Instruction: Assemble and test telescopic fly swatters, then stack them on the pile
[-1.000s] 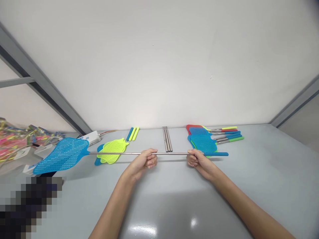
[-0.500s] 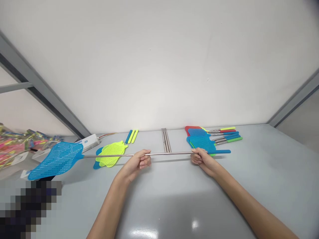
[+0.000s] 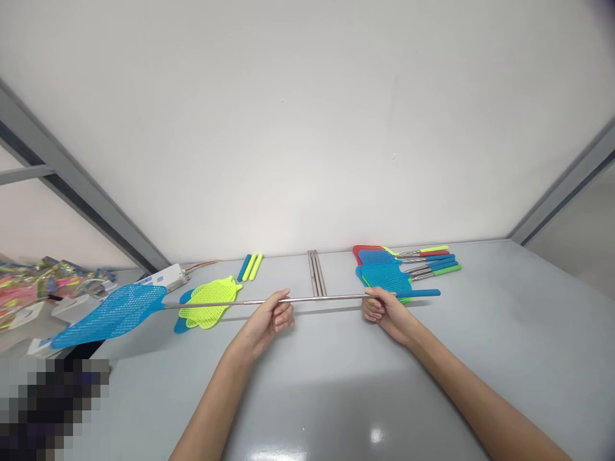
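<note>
A pale wall fills the upper half of the frame, and a grey table spreads across the lower half. A grey metal beam slants down the left side.

One long fly swatter lies nearly level across the middle of the frame, held above the table. Its blue mesh head is at the left, its blue grip right of centre, and a thin metal rod runs between them.

The left hand, just left of centre, has its fingers curled closed around the rod. The right hand, right of centre, grips the rod close to the blue grip, fingers folded in as well.

At the far left edge sits a heap of colourful packets, too blurred to make out singly. Right of centre, behind the right hand, lies a pile of swatters with red, blue, green and yellow parts. Left of centre, behind the rod, loose yellow heads overlap a blue one.

Near the beam's foot is a white box. Three metal tubes lie side by side near the centre. Smallest are three loose grips, one blue and two yellow, left of the tubes.
</note>
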{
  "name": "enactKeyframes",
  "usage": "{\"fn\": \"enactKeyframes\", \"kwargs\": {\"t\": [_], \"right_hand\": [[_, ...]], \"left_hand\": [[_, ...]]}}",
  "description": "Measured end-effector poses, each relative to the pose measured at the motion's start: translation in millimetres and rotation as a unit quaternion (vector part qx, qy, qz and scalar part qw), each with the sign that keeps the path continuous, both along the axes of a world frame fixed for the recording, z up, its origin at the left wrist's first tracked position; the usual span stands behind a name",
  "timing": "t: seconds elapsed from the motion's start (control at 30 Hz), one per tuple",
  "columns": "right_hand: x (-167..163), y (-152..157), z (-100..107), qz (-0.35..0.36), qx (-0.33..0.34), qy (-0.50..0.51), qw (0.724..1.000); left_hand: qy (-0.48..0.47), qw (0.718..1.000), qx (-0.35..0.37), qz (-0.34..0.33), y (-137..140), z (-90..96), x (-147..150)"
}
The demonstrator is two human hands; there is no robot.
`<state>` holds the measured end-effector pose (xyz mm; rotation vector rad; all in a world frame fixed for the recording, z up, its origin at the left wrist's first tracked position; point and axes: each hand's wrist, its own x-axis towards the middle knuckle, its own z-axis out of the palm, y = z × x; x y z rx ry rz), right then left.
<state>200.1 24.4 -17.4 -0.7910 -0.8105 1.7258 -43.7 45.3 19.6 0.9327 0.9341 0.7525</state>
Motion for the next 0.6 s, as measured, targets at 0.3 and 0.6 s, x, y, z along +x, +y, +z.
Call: {"fn": "enactKeyframes", "kwargs": {"t": [0.3,0.6], "right_hand": [[-5,1,-3,0.007,-0.001,0.068,0.998],[-7,5,-9,-0.035,-0.001,0.106,0.994]], "left_hand": [[0.074,0.987,0.044,-0.136,-17,12.9,16],[0.136,0.973,0.177,-0.058,-45,46.3,29]]}}
